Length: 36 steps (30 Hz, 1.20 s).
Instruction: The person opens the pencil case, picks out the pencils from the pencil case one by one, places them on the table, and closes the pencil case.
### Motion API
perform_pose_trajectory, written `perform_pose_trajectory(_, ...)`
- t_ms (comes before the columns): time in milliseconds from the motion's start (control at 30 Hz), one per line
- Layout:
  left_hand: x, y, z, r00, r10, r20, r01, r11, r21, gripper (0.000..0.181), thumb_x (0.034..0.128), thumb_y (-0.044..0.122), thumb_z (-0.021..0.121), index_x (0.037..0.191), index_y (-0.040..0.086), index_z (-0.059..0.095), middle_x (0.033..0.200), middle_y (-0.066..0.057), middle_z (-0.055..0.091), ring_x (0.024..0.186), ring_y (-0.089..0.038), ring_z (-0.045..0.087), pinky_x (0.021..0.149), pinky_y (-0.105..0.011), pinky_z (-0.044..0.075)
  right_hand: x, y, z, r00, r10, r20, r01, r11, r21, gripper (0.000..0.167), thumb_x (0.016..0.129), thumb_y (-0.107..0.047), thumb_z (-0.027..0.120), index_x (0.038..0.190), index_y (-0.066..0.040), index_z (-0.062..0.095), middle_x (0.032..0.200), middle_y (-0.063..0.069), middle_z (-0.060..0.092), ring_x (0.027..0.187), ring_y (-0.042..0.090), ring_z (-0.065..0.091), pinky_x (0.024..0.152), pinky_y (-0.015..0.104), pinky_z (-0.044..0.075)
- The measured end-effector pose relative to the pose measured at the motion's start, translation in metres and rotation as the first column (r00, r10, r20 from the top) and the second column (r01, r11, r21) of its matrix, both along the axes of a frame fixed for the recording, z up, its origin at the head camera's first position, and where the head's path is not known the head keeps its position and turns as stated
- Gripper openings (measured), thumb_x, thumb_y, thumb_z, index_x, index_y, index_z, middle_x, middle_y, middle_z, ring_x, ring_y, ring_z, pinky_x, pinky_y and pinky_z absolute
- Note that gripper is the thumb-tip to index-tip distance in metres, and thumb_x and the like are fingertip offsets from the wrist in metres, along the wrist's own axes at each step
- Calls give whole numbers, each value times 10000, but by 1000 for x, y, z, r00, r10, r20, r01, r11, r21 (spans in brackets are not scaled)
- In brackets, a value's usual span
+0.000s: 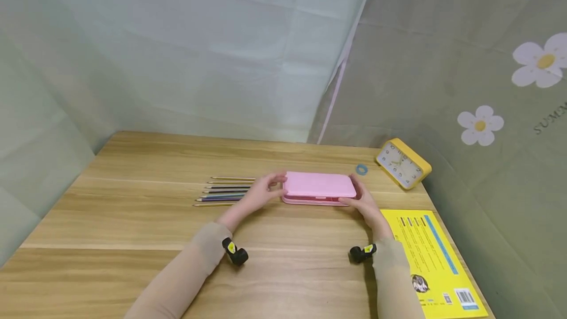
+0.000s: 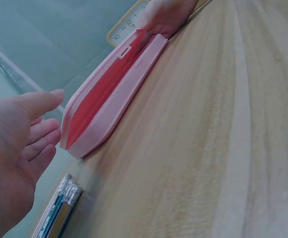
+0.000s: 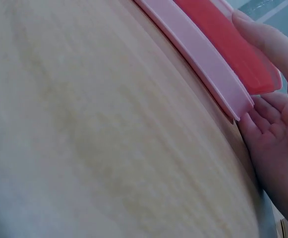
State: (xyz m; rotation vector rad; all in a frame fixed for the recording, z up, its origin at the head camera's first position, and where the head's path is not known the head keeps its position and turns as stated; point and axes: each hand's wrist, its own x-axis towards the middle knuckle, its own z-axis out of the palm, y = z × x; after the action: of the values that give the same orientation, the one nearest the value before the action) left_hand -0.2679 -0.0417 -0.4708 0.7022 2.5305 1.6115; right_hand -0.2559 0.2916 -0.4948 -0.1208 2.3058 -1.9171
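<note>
A pink pencil case (image 1: 320, 184) lies on the table with its lid slightly raised along the front, and red lining (image 2: 101, 94) shows in the gap. At its left end is my left hand (image 1: 262, 192), fingers loosely bent and thumb apart from them; the left wrist view shows the fingertips at the case's end, though contact is hard to tell. My right hand (image 1: 365, 206) holds the right end, thumb at the lid's front edge and fingers behind the corner, as the right wrist view also shows. Several pencils (image 1: 226, 191) lie side by side left of the case, partly behind my left hand.
A yellow alarm clock (image 1: 403, 164) stands at the back right edge, with a small blue ring (image 1: 361, 169) beside it. The yellow book (image 1: 431, 260) lies by my right forearm along the table's right edge. Curtains hang behind the wooden table (image 1: 133, 201).
</note>
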Motion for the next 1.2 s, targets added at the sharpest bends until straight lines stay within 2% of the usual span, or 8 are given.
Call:
perform_pose_trajectory(200,2,1,-2,1000,12,-15,-12,1000,-16,554,876,108,716,1369,-33,506,1279,-198,636,1221,-339,585,1096,-460,433,-2,0,1,1000,1,21,0,1000,-8,918,858,-19,686,1559,-11,93,1641,163,110,1516,299,111,1250,437,84)
perform_pose_trajectory(333,2,1,-3,999,10,-32,-11,1000,-29,545,879,94,711,1365,-43,506,1270,-204,640,1214,-338,592,1093,-454,436,4,-4,14,999,8,36,-8,1000,-8,903,864,-20,679,1549,25,92,1636,191,96,1517,318,88,1250,445,72)
perform_pose_trajectory(467,3,2,-4,999,20,-44,-22,999,-35,539,870,61,710,1360,-44,511,1259,-202,647,1210,-333,598,1095,-447,436,3,-3,11,1000,14,22,-14,1000,1,913,866,-38,688,1555,3,91,1639,174,103,1518,303,98,1249,443,85)
perform_pose_trajectory(567,4,3,-6,998,34,-51,-36,999,-33,538,858,40,715,1353,-38,520,1251,-197,652,1206,-331,601,1095,-447,435,-2,2,-1,1000,14,13,-14,1000,1,932,861,-39,699,1563,-26,86,1644,146,109,1519,280,106,1248,433,93)
perform_pose_trajectory(733,5,6,-6,995,61,-75,-65,997,-45,539,837,28,730,1336,-36,537,1237,-194,661,1193,-331,608,1084,-447,447,-1,1,0,1000,15,9,-15,1000,-5,958,837,-9,712,1561,-18,85,1643,151,108,1520,282,104,1247,428,92)
perform_pose_trajectory(867,5,9,-5,993,77,-94,-85,992,-90,559,822,56,753,1332,-35,543,1271,-193,642,1210,-333,595,1079,-432,453,-2,1,1,1000,20,3,-20,1000,-3,969,823,17,716,1560,-16,89,1645,148,104,1522,281,96,1247,422,84)
perform_pose_trajectory(1033,4,11,-2,993,89,-80,-99,986,-133,589,820,84,764,1348,-32,532,1340,-208,591,1237,-366,569,1074,-442,456,-4,1,1,999,34,-8,-34,999,18,967,825,24,716,1560,-14,88,1644,155,97,1520,294,95,1242,437,87)
perform_pose_trajectory(1200,4,11,-1,994,98,-55,-104,987,-124,630,798,81,780,1359,-36,519,1339,-205,591,1231,-359,578,1073,-451,455,-4,1,-1,999,50,-5,-50,999,11,970,821,34,712,1555,5,78,1640,179,89,1516,311,99,1236,441,87)
